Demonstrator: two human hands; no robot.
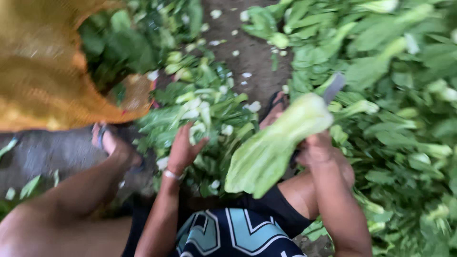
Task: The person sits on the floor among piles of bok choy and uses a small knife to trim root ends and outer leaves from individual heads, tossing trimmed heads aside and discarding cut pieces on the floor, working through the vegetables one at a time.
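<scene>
Fingers of the right hand (pixel 318 148) wrap a leafy green head (pixel 273 145) and a knife (pixel 332 88), keeping both up over the lap.
Left hand (pixel 183 148) spreads loose-fingered into the trimmed-greens pile (pixel 200 109) on the dirt ground (pixel 252 57); mesh sack (pixel 43 71) gapes upper left.

Your 2 hands among cut greens

Your right hand (pixel 316 147) grips a leafy bunch (pixel 273 145) and a knife (pixel 333 88); your left hand (pixel 183 150) reaches open into the pile (pixel 204 109), beside a yellow mesh sack (pixel 43 71) holding greens.
</scene>
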